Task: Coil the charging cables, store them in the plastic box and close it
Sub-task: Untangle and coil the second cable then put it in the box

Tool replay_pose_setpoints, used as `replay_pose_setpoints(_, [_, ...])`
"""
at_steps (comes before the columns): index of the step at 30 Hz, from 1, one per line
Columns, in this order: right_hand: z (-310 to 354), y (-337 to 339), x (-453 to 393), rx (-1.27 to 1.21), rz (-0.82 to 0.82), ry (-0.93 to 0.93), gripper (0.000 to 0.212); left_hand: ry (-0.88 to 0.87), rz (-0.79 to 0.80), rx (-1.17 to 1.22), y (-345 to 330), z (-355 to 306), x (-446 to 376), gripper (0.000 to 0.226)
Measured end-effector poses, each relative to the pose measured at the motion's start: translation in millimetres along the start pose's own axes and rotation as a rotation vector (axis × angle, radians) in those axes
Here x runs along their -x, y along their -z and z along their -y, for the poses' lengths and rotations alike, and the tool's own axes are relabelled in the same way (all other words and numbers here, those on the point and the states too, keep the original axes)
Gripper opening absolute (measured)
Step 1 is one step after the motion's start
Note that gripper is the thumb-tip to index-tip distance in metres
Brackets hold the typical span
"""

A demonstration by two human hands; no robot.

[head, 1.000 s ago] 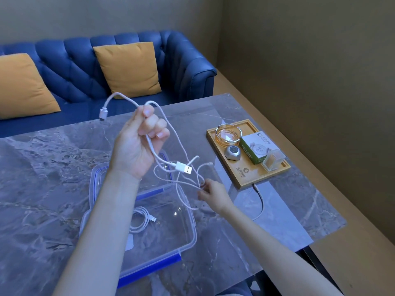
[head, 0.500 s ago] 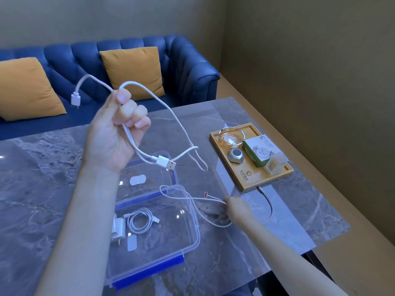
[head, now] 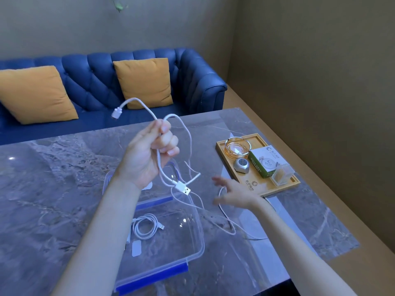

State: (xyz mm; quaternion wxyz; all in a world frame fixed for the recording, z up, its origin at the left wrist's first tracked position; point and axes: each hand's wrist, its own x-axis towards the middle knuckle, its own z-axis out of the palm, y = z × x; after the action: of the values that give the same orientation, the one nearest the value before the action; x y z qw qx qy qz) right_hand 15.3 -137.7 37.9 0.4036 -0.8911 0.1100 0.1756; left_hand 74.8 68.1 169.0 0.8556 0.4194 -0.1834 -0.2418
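Note:
My left hand (head: pixel 152 151) is raised over the table and grips a long white charging cable (head: pixel 189 137) in its fist. The cable's small connector (head: pixel 116 113) sticks up to the left, and its USB plug (head: pixel 183 188) dangles below the hand. The rest trails down to the table on the right. My right hand (head: pixel 234 195) is blurred, low over the table, fingers spread, with a loop of the cable running across it. The clear plastic box (head: pixel 198 231) with blue clips stands open and holds a coiled white cable (head: pixel 146 228). Its lid (head: pixel 108 178) lies behind it.
A wooden tray (head: pixel 275 189) on the right holds a glass ashtray (head: pixel 237 147), a green-and-white carton (head: pixel 267 163) and small items. A thin dark cord (head: pixel 271 202) runs from the tray. A blue sofa (head: pixel 192 82) with orange cushions stands behind the marble table (head: pixel 53 189).
My right hand has lifted off the table and spread its fingers, bringing a cable loop up with it. My left hand keeps its grip, the USB plug swinging below it.

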Motion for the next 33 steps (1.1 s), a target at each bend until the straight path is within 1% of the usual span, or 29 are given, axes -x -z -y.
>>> replay_pose_setpoints(2, [38, 8, 13, -0.273, -0.155, 0.207, 0.081, 0.045, 0.022, 0.025, -2, 8, 3, 0.033])
replay_pose_setpoints(3, [53, 10, 18, -0.344, -0.209, 0.291, 0.079, 0.07, 0.035, 0.04, -2, 12, 4, 0.033])
replay_pose_setpoints(4, [63, 10, 21, -0.371, -0.233, 0.359, 0.076, 0.091, 0.044, 0.051, -1, 16, 6, 0.033])
replay_pose_setpoints(6, [75, 10, 26, -0.394, -0.201, 0.44, 0.066, 0.119, 0.044, 0.056, 4, 23, 10, 0.033])
replay_pose_setpoints(7, [79, 11, 28, -0.413, -0.169, 0.445, 0.059, 0.129, 0.032, 0.042, 8, 27, 13, 0.032])
replay_pose_setpoints(9, [83, 14, 32, -0.468, -0.133, 0.436, 0.036, 0.143, -0.017, -0.044, 17, 36, 18, 0.031])
replay_pose_setpoints(10, [83, 14, 34, -0.488, -0.141, 0.438, 0.024, 0.151, -0.045, -0.11, 22, 40, 21, 0.03])
replay_pose_setpoints(11, [83, 14, 35, -0.507, -0.162, 0.442, 0.017, 0.159, -0.07, -0.182, 26, 46, 24, 0.031])
replay_pose_setpoints(13, [82, 13, 34, -0.564, -0.229, 0.453, 0.022, 0.176, -0.124, -0.371, 34, 56, 28, 0.032])
replay_pose_setpoints(15, [79, 14, 31, -0.696, -0.285, 0.439, 0.025, 0.201, -0.183, -0.577, 42, 65, 31, 0.03])
replay_pose_setpoints(16, [77, 17, 28, -0.776, -0.309, 0.417, 0.026, 0.218, -0.211, -0.628, 46, 68, 32, 0.028])
replay_pose_setpoints(18, [72, 24, 25, -0.875, -0.369, 0.352, 0.027, 0.249, -0.25, -0.65, 53, 72, 34, 0.024])
replay_pose_setpoints(22, [57, 34, 16, -1.096, -0.477, 0.248, 0.03, 0.318, -0.261, -0.781, 64, 74, 38, 0.021])
replay_pose_setpoints(23, [52, 36, 13, -1.119, -0.514, 0.21, 0.029, 0.32, -0.258, -0.813, 65, 75, 40, 0.022])
replay_pose_setpoints(25, [42, 35, 7, -1.076, -0.586, 0.131, 0.028, 0.297, -0.242, -0.874, 65, 74, 43, 0.023])
replay_pose_setpoints(26, [38, 31, 3, -1.018, -0.611, 0.096, 0.027, 0.277, -0.237, -0.88, 63, 74, 44, 0.024])
replay_pose_setpoints(27, [33, 24, -1, -0.909, -0.631, 0.061, 0.025, 0.255, -0.234, -0.858, 62, 74, 44, 0.023])
replay_pose_setpoints(29, [19, 9, -11, -0.529, -0.632, -0.007, 0.023, 0.229, -0.245, -0.762, 56, 72, 45, 0.023])
replay_pose_setpoints(30, [12, 1, -15, -0.323, -0.591, -0.029, 0.024, 0.225, -0.253, -0.713, 53, 70, 45, 0.023])
replay_pose_setpoints(33, [-2, -16, -22, 0.209, -0.38, -0.115, 0.03, 0.188, -0.258, -0.653, 40, 69, 46, 0.027])
